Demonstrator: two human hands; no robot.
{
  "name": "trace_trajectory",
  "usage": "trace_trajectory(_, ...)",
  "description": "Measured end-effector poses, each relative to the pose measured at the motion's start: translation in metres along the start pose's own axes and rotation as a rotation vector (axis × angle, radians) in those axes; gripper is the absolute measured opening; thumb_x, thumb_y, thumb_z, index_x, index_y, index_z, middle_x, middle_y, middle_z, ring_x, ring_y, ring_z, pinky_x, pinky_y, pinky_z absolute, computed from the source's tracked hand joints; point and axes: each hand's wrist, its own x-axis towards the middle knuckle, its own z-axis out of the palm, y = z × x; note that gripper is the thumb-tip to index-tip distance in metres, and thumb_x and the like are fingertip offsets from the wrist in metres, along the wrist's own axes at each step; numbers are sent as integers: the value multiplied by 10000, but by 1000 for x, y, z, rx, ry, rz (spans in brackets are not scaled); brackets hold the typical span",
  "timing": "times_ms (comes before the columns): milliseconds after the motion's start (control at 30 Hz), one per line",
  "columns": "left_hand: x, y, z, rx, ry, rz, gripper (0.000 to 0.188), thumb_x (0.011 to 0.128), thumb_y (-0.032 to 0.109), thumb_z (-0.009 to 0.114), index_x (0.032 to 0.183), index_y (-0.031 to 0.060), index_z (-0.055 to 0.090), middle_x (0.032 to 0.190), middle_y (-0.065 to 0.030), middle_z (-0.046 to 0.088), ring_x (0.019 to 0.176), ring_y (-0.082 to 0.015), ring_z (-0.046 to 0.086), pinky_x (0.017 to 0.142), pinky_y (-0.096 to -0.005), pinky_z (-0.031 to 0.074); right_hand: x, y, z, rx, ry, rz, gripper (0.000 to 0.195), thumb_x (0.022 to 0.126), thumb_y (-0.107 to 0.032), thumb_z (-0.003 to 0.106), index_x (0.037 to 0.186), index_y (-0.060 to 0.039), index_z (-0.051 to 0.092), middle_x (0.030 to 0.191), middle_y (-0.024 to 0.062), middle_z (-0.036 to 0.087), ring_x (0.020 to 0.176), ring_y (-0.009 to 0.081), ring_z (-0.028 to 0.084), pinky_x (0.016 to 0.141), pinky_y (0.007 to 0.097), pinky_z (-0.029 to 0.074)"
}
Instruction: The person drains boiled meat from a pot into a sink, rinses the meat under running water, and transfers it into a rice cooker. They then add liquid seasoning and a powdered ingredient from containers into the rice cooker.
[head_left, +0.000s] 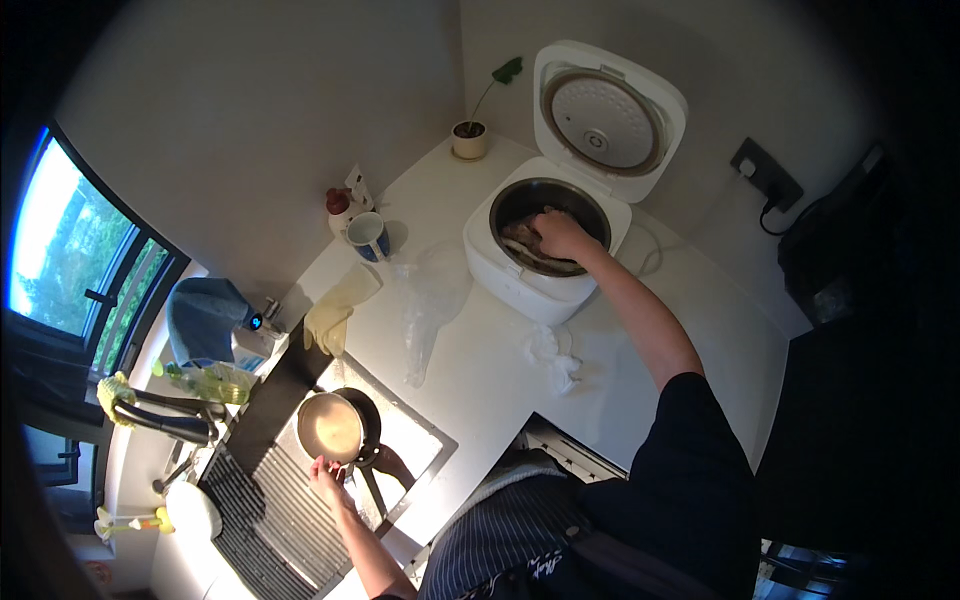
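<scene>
My right hand (561, 234) reaches down into the dark inner pot of a white rice cooker (517, 289), its lid (607, 120) raised. The fingers touch brownish food (521, 232), perhaps meat, with pale strips along the pot's bottom; whether they grip a piece is hidden. Over the sink, my left hand (328, 478) is at the near edge of a round metal pot (330, 427) that looks filled with cloudy liquid. The fingers are partly curled, and their hold on the rim cannot be made out. Beside that pot lies a dark pan (367, 420) with a handle.
A clear plastic bag (427, 322), a crumpled white tissue or bag (553, 356) and a rubber glove (337, 311) lie on the counter (480, 360). A mug (367, 236), a bottle and a potted plant (469, 139) stand behind. A ridged drying rack (277, 502) covers part of the sink, near the black faucet (169, 420).
</scene>
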Motion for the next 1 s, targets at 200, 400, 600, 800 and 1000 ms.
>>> trace_trajectory(200, -1, 0, 2, -23, -35, -38, 117, 920, 202, 582, 999, 137, 526, 734, 16, 577, 630, -109, 581, 573, -253, 470, -3, -8, -18, 39, -94, 23, 246, 741, -72, 663, 962, 35, 675, 984, 240, 658, 950, 385, 637, 858, 448, 509)
trace_trajectory(400, 6, -2, 5, -38, -33, -17, 135, 943, 167, 501, 1065, 132, 546, 747, -11, 580, 652, -150, 604, 585, -260, 495, -4, -27, -6, -96, 56, 71, 183, 788, -103, 624, 882, 46, 674, 938, 250, 666, 895, 383, 656, 833, 447, 514)
trace_trajectory(600, 2, 4, -12, -45, -29, 2, 117, 909, 214, 579, 998, 160, 527, 742, -3, 588, 654, -142, 602, 580, -263, 472, -12, -7, -24, 248, 127, 108, 290, 741, -231, 743, 924, -13, 688, 948, 217, 660, 891, 354, 647, 770, 431, 502)
trace_trajectory(800, 3, -7, -24, -29, 28, 2, 143, 913, 214, 592, 993, 118, 521, 804, -10, 580, 677, -126, 587, 612, -252, 475, -30, 47, -6, 13, -13, 144, 293, 757, -186, 729, 1011, -47, 686, 942, 188, 674, 939, 340, 648, 815, 448, 514)
trace_trajectory(1000, -12, 3, -7, -7, -32, -36, 150, 915, 225, 592, 1004, 119, 532, 757, -7, 598, 639, -134, 597, 574, -248, 476, -26, 10, -8, -67, 91, 306, 497, 786, -241, 702, 1249, -125, 565, 986, 192, 671, 942, 356, 650, 823, 446, 527)
